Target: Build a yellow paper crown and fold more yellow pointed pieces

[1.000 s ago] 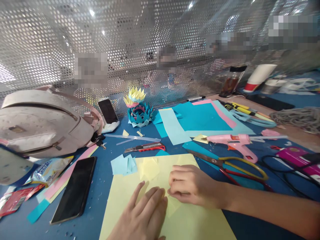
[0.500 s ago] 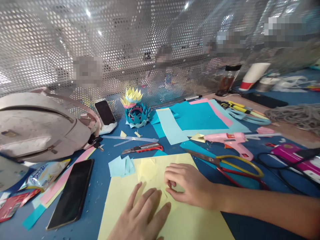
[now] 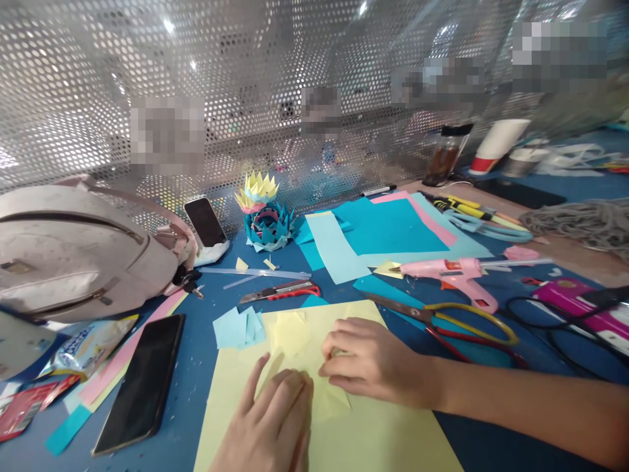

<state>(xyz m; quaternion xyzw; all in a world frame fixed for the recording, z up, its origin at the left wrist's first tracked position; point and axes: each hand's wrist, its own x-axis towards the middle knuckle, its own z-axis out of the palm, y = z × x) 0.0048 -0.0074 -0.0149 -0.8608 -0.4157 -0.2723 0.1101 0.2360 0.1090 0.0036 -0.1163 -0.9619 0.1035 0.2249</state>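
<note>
A small folded piece of yellow paper [image 3: 335, 401] lies between my hands, over a large yellow sheet [image 3: 378, 439]. My left hand [image 3: 275, 419] has its thumb and fingers drawn together at the paper's left side, with the little finger sticking out. My right hand [image 3: 376, 364] is curled, its fingertips pinched at the paper's upper edge. Fingers hide part of the fold. Beyond them rest a stack of small yellow paper pieces [image 3: 291, 331] and some light blue paper pieces [image 3: 238, 328].
Around the sheet lie a phone [image 3: 142, 383], a utility knife [image 3: 282, 290], scissors [image 3: 445, 321] and a pink glue gun [image 3: 455, 275]. Farther back are a folded-paper model [image 3: 268, 216], blue paper sheets [image 3: 393, 229] and a backpack [image 3: 83, 249] against a perforated metal screen [image 3: 236, 85].
My left thumb has tucked in against the fingers, and the hand has shifted slightly left. My right fingers have closed more, and a corner of the small yellow paper now shows between the hands.
</note>
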